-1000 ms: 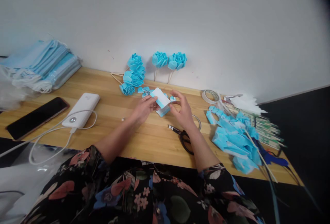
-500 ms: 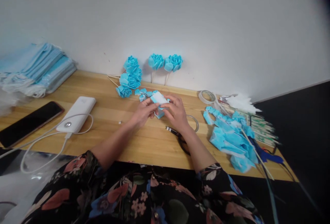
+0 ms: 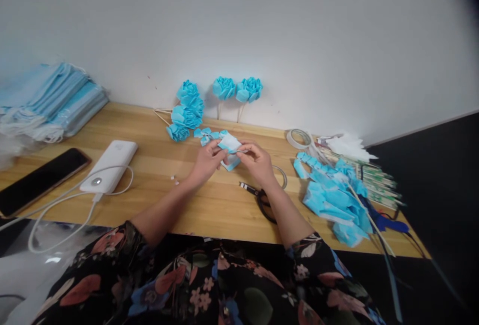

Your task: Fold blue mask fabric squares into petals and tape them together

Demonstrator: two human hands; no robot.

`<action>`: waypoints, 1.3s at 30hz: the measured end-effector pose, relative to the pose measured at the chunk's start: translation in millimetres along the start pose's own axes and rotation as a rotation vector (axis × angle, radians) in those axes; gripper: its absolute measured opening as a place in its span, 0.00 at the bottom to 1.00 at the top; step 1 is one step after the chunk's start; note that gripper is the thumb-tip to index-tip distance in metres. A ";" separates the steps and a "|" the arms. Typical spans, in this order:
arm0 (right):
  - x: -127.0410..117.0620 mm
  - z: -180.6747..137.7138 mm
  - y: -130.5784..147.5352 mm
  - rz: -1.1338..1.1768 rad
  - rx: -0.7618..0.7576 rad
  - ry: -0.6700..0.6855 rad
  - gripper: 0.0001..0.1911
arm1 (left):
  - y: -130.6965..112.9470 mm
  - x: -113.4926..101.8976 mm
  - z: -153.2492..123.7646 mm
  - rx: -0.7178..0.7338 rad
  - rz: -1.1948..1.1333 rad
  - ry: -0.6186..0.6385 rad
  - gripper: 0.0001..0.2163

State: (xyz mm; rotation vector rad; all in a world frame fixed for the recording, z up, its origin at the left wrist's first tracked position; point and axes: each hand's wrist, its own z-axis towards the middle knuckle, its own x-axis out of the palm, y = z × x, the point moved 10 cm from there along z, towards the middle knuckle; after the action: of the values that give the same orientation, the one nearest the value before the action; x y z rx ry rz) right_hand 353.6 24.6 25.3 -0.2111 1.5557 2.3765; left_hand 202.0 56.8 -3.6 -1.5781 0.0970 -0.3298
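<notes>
Both hands meet over the middle of the wooden table [image 3: 157, 155]. My left hand [image 3: 204, 162] pinches the left side of a small folded blue-and-white piece of mask fabric [image 3: 229, 144]. My right hand [image 3: 259, 163] pinches its right side, fingers closed on it. Just beyond lie small blue folded pieces [image 3: 205, 134]. Finished blue fabric roses on sticks [image 3: 189, 108] lie and lean against the white wall, two more roses [image 3: 237, 88] standing upright. Black scissors [image 3: 262, 199] lie under my right wrist.
A stack of blue face masks [image 3: 52, 98] sits at far left, with a black phone [image 3: 35, 178] and a white power bank [image 3: 110, 164] with cable. At right are a tape roll [image 3: 299, 139], cut blue fabric scraps [image 3: 337, 200], sticks and white scraps [image 3: 350, 146].
The fabric piece, held up flat and white-side up a second ago, has been lowered and folded smaller between both hands. The camera view shifted slightly right.
</notes>
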 end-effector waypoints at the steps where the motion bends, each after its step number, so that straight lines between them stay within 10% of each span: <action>1: 0.4 0.1 -5.1 0.044 0.037 -0.001 0.07 | -0.7 0.6 -0.3 0.006 0.005 0.002 0.13; 18: 6.1 -0.1 -22.5 0.290 0.220 -0.018 0.22 | 3.7 11.8 -0.7 -0.015 -0.081 0.084 0.20; 27: 28.8 -3.5 -24.9 0.409 0.248 0.182 0.37 | 4.5 2.7 3.5 0.004 -0.183 0.038 0.19; 39: 18.7 -0.9 -19.8 0.342 0.258 0.094 0.24 | 4.9 9.9 0.5 -0.036 -0.122 0.080 0.17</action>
State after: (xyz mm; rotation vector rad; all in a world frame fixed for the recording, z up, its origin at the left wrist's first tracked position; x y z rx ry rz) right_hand 342.2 34.2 2.5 0.0016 2.0661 2.4016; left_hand 212.2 54.5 -7.0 -1.6097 0.0682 -0.4892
